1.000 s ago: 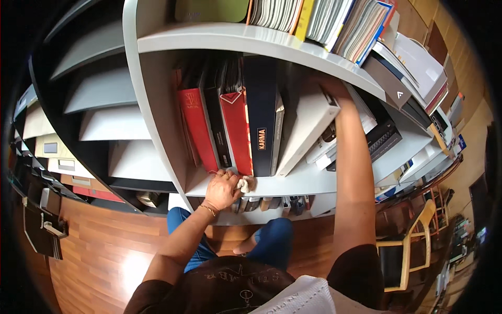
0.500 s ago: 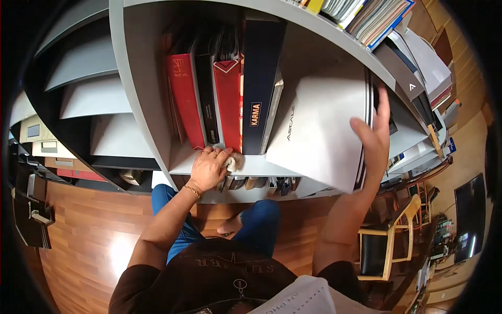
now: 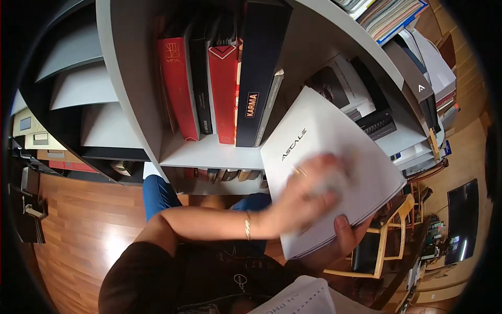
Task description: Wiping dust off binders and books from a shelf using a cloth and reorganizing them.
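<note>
the large flat white book is off the grey shelf and held in front of it. the right hand grips its lower edge from beneath, thumb on the cover. the left hand, motion-blurred, lies flat on the cover with a pale cloth; finger state cannot be told. the upright red and black binders stand on the shelf. judged stage: cover wiping under way, reshelving left.

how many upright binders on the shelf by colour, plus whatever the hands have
red binders: 2
black binders: 2
grey binder: 1
white booklet, right hand holding it from below, left hand blurred across its cover: 1
total: 6
</note>
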